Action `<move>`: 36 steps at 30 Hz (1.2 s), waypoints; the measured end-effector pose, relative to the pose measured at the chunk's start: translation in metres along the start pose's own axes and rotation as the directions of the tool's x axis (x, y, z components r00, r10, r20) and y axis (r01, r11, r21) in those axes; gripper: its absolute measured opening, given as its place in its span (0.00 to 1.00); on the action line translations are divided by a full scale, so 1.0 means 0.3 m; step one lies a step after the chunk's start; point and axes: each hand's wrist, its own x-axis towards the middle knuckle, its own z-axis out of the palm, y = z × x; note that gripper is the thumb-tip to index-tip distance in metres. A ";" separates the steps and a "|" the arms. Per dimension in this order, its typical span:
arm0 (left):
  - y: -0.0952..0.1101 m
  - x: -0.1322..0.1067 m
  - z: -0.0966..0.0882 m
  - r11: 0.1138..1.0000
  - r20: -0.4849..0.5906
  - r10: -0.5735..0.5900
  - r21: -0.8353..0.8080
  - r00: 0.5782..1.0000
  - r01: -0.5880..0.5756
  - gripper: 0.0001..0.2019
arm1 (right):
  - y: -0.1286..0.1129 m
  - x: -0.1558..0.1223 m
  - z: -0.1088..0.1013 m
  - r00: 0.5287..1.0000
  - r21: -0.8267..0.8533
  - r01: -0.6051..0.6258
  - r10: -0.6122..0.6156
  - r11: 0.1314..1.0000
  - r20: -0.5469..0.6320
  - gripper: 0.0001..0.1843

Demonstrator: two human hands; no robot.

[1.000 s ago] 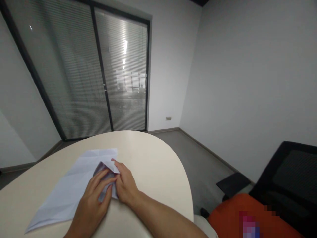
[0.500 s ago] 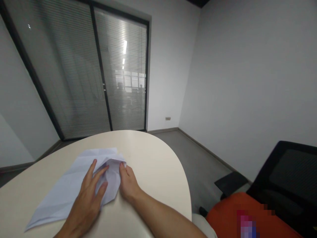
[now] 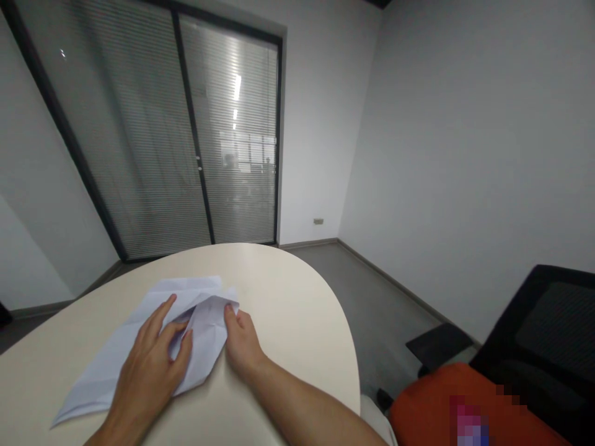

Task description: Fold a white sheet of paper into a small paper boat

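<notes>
A folded sheet of white paper [image 3: 105,365] lies creased on the table, with a raised flap and a shadowed gap near its right end. My right hand [image 3: 242,342] grips the right edge of the paper, its thumb on top and the other fingers curled at the edge. Over the middle of the sheet rests my left hand [image 3: 151,359], its longer fingers stretched across the paper. The index finger and thumb of that hand bend toward each other by the gap, and whether paper lies between their tips is hard to see.
The round cream table [image 3: 288,297] has its curved edge at the back and right. An office chair with an orange seat [image 3: 427,402] and black armrest [image 3: 439,344] stands at the right. Glass panels with blinds [image 3: 237,186] rise behind.
My left hand has shifted a little left, away from the paper's right end, and its index finger and thumb have come closer together. My right hand keeps its grip on the paper's edge.
</notes>
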 end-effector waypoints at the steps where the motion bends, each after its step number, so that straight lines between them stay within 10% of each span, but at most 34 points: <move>1: -0.001 0.002 -0.003 1.000 0.002 -0.012 0.002 1.000 0.012 0.11 | -0.003 0.004 -0.004 1.000 -0.017 -0.001 0.001 1.000 -0.025 0.37; 7: -0.009 0.001 0.006 0.998 0.086 0.027 -0.057 0.996 -0.022 0.11 | -0.056 0.018 -0.057 0.987 -0.167 0.129 -0.143 0.978 -0.073 0.20; 9: -0.004 -0.004 0.009 0.998 0.117 0.037 -0.060 0.992 -0.031 0.11 | -0.095 0.015 -0.074 0.949 -0.341 0.237 -0.292 0.910 -0.121 0.34; 11: 0.004 -0.006 0.007 0.998 0.156 0.020 -0.068 0.988 -0.009 0.11 | -0.145 0.018 -0.086 0.899 -0.594 0.356 -0.439 0.722 0.005 0.43; 16: 0.022 -0.005 -0.015 0.991 0.263 -0.056 -0.105 0.963 0.086 0.13 | -0.242 0.081 -0.093 0.840 -0.789 0.531 -0.312 0.309 0.444 0.20; 21: 0.013 -0.001 -0.016 0.957 0.323 -0.199 -0.140 0.925 0.255 0.15 | -0.205 0.140 -0.132 0.735 -0.667 0.678 -0.299 0.308 0.609 0.29; 29: -0.014 -0.003 0.008 0.904 0.429 -0.158 -0.299 0.889 0.305 0.16 | -0.184 0.115 -0.214 0.575 -0.566 0.815 -0.298 0.124 0.762 0.16; 36: -0.010 0.003 -0.009 0.887 0.453 -0.089 -0.370 0.887 0.278 0.19 | -0.182 0.128 -0.222 0.590 -0.589 0.802 -0.290 0.099 0.754 0.13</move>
